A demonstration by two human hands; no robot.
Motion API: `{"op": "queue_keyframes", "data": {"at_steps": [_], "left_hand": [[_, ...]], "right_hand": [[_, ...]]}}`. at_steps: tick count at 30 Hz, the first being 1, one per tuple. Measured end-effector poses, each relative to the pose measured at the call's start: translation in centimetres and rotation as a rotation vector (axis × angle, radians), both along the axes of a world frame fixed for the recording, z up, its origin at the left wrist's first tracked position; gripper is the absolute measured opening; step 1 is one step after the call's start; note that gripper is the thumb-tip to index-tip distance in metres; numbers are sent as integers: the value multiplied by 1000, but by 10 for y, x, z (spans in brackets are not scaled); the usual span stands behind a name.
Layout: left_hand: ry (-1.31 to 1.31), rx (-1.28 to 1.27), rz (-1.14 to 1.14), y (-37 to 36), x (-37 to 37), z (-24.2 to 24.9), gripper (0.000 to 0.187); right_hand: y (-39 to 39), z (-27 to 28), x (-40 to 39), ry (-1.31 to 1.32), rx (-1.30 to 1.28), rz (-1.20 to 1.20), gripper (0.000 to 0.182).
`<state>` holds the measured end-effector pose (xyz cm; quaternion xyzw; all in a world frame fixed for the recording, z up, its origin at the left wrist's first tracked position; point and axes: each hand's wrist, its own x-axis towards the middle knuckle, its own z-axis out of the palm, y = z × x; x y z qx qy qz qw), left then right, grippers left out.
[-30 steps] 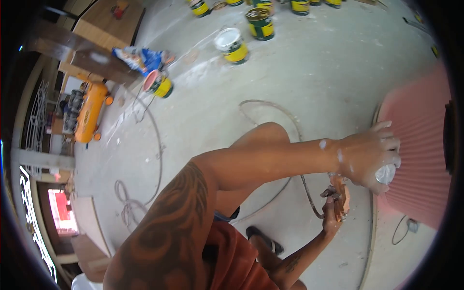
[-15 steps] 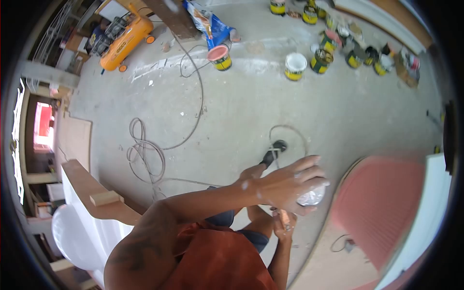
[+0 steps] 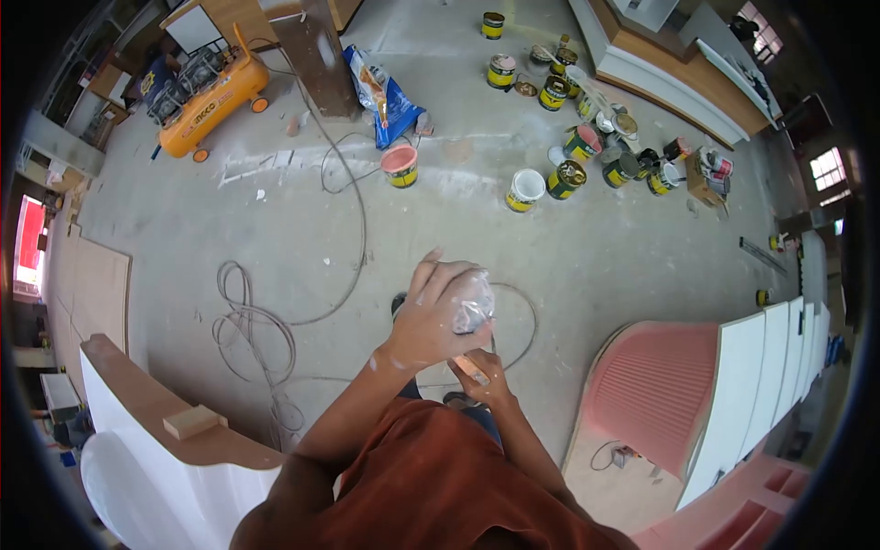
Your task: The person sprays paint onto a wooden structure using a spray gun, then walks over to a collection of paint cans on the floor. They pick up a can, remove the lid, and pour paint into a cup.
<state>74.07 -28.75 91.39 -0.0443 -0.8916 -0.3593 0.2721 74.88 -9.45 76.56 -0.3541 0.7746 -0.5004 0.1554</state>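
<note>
My left hand (image 3: 431, 316) is curled over a rounded, whitish, paint-smeared cup (image 3: 473, 304) in front of my body. Below it, my right hand (image 3: 489, 380) is closed around an orange handle-like piece (image 3: 471, 368). How the cup and the handle join is hidden by my fingers. A thin hose (image 3: 533, 321) loops over the floor beside my hands. White smudges mark my left hand and wrist.
An orange compressor (image 3: 215, 105) stands at the upper left, with a coiled hose (image 3: 252, 316) below. Paint tins (image 3: 525, 190) stand across the floor ahead. A pink ribbed curved panel (image 3: 655, 390) is at right, a white curved piece (image 3: 137, 431) at left.
Both hands have shifted left in the view, still holding the cup and handle. The camera view has turned, showing more tins and furniture on the right.
</note>
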Motion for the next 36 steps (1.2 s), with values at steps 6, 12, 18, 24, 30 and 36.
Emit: {"op": "queue_keyframes", "data": {"at_steps": [6,12,18,24,30,36], "left_hand": [[44,-35,241,-131,-36,32,58],[115,-14,337,-204,-68,70,53],[159,945,224,-285,-114,64,35],[282,1592,338,-366,-155,-24,39],[34,2031,431,-411,-157,-152,51],[-2,2195,470,-428,-190,-244,50]], "right_hand": [[-142,29,-48,-3,-13,66,49],[-242,35,-81,34,-163,14,56],[-294,27,-138,119,-254,-62,33],[-319,-28,-214,47,-263,-74,33],[-358,-79,-302,-16,-256,-13,31],[-382,-142,-363,-23,-174,71,29]]}}
